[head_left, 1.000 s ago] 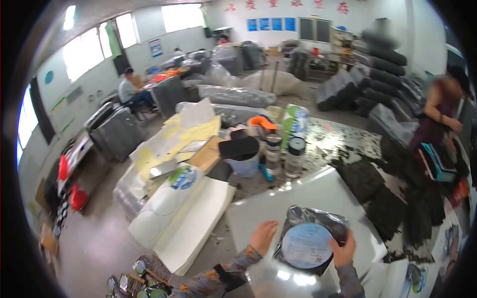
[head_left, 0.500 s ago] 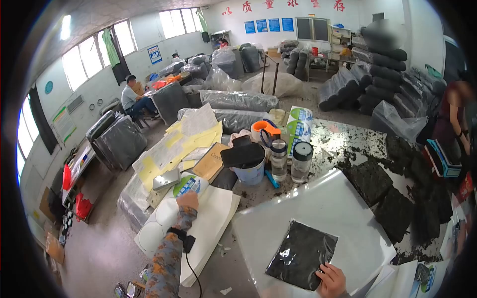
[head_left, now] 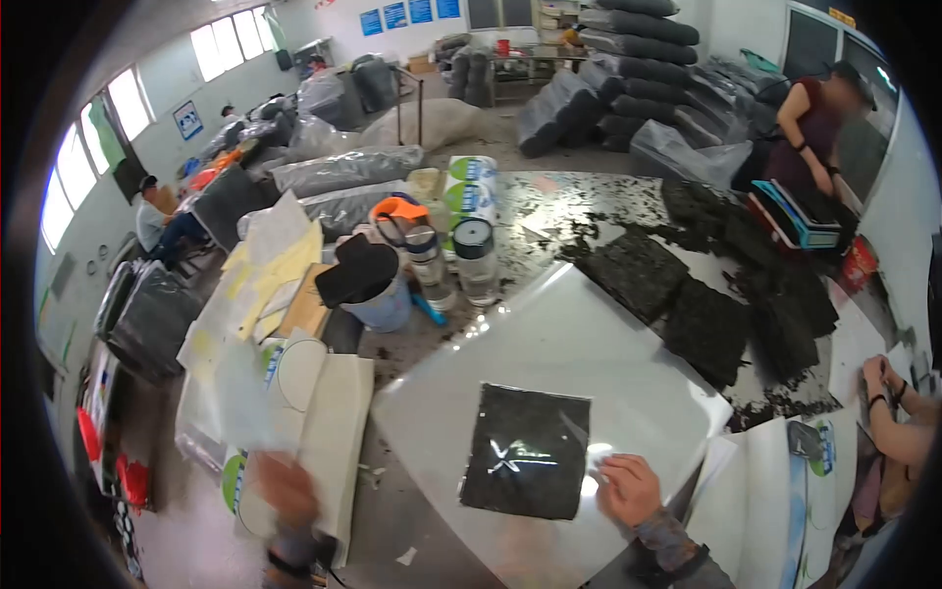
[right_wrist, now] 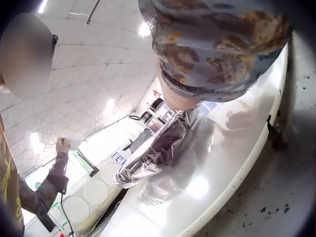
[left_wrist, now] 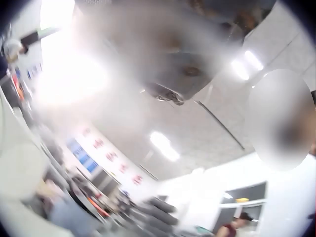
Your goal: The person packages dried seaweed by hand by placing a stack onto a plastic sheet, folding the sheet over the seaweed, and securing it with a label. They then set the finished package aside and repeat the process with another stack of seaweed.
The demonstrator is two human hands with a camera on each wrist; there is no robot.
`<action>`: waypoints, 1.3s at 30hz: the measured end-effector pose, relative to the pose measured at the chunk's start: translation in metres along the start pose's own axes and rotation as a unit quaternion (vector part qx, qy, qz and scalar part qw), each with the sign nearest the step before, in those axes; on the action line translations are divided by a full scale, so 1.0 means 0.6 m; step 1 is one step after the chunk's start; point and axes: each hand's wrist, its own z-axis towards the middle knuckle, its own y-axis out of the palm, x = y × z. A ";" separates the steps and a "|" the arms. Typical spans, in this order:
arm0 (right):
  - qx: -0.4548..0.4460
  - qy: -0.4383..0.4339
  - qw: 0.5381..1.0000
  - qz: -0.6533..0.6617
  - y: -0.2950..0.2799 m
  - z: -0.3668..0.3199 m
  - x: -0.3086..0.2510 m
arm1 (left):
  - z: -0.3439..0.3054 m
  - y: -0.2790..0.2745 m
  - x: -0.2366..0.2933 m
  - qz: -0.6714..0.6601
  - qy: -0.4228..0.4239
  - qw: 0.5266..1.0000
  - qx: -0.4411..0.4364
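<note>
A flat, square clear-plastic packet with dark, dried-seaweed-like contents lies on a glossy sheet over the table. Just off its right edge is my right hand, fingers loosely bent, holding nothing. My sleeve hides most of that hand in the right wrist view, where the packet looks crinkled and shiny. My left hand, blurred, is by the strip of round labels and pinches a thin pale sheet. The right wrist view shows this sheet at the raised left hand's fingers.
A bucket with a dark thing on top, two lidded jars and orange-handled scissors stand behind. Dark dried slabs lie at right. One person works at far right; another person's hands are nearer.
A blue round label showed on the packet between my hands first; later its plain dark face. My right hand has let go of its corner. My left hand moved to the label strip, lifting a sheet.
</note>
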 end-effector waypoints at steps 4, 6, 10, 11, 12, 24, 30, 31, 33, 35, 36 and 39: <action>-0.013 -0.029 0.999 -0.020 -0.010 0.012 -0.018 | -0.066 0.078 0.256 -0.313 0.242 0.899 -0.191; -0.008 -0.023 1.000 -0.020 -0.018 0.009 -0.016 | -0.102 0.108 0.283 -0.322 0.212 0.903 -0.189; -0.011 -0.033 0.999 0.042 0.000 0.018 -0.025 | -0.119 0.144 0.297 -0.269 0.184 0.905 -0.274; -0.040 -0.065 0.995 0.064 0.014 0.043 -0.040 | -0.119 0.145 0.297 -0.259 0.193 0.905 -0.278; -0.068 -0.096 0.989 0.086 0.031 0.066 -0.057 | -0.116 0.146 0.297 -0.249 0.203 0.904 -0.282; 0.224 0.260 0.936 -0.074 -0.158 0.093 0.300 | -0.131 0.277 0.194 -0.498 -0.298 0.709 -0.401; 0.174 0.576 0.793 -0.095 -0.216 0.172 0.451 | -0.153 0.185 0.007 -0.552 -0.318 0.690 -0.343; 0.157 0.600 0.776 -0.115 -0.207 0.191 0.449 | -0.137 0.121 -0.026 -0.441 -0.278 0.739 -0.428; 0.147 0.588 0.793 -0.065 -0.201 0.195 0.526 | -0.122 0.008 -0.092 -0.343 -0.191 0.721 -0.571; 0.155 0.594 0.778 0.135 -0.219 0.197 0.500 | -0.152 -0.045 -0.139 -0.323 -0.100 0.600 -0.725; 0.183 0.531 0.806 0.186 -0.215 0.188 0.499 | -0.162 -0.054 -0.148 -0.276 -0.048 0.526 -0.803; 0.289 0.333 0.868 0.228 -0.219 0.150 0.436 | -0.149 0.017 -0.044 -0.310 -0.078 0.564 -0.761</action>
